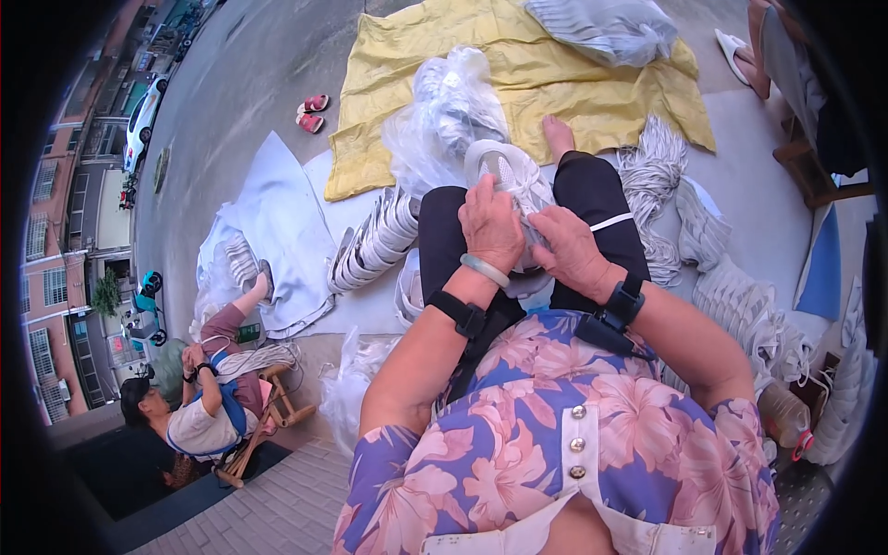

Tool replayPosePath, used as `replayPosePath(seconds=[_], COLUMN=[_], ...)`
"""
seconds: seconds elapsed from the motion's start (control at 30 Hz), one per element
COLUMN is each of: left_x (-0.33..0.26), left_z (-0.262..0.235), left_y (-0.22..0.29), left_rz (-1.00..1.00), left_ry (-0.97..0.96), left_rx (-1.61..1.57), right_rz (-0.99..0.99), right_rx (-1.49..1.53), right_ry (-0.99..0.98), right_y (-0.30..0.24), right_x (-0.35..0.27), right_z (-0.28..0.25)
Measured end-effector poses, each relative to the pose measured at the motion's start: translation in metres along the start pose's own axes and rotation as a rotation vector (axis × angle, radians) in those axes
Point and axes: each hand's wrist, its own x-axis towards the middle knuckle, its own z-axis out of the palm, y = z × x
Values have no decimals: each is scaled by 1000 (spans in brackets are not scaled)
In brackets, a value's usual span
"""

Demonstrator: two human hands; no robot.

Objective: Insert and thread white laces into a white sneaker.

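A pale grey and white mesh shoe upper (525, 176) rests across my lap between my knees. Gripping its near left side is my left hand (490, 222), fingers curled over the edge. My right hand (572, 252) is closed at its right side, thumb and fingers pinched near the lacing area; whether a lace end is between them cannot be made out. A white band (610, 222) lies across my right thigh. Beside that knee hangs a thick bundle of white shoelaces (655, 171). Left of my legs lies a nested row of shoe uppers (377, 240).
Ahead, a yellow sheet (370, 120) holds clear plastic bags of white pieces (449, 106). More stacked uppers (735, 301) stand at my right, near a plastic bottle (786, 416). Another person (208, 407) sits at left. Red shoes (313, 113) lie beyond the sheet.
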Motion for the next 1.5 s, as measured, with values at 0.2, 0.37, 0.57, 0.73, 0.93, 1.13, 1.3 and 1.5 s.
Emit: replayPosePath(seconds=[0.2,0.37,0.57,0.73,0.93,1.13,1.3,1.5], left_x=[-4,-11,1,9,-1,-7,-5,-3], left_z=[-15,-36,-14,1,-3,-13,-17,-23], left_y=[7,-4,-9,-4,-4,-1,2,5], left_rz=[35,125,116,104,224,237,249,230], left_ry=[-6,-13,7,-36,-28,-42,-83,-118], left_rx=[32,18,-9,9,-83,-182,-219,-237], right_rz=[-35,-100,-32,22,402,557,742,782], right_rx=[61,36,-7,50,565,333,296,372], right_ry=[-28,6,-62,-34,-139,-195,-544,-614], right_y=[-8,-3,13,17,40,72,84,117], right_x=[1,4,10,0,26,90,118,124], right_z=[-3,1,5,2,-26,-32,-14,10])
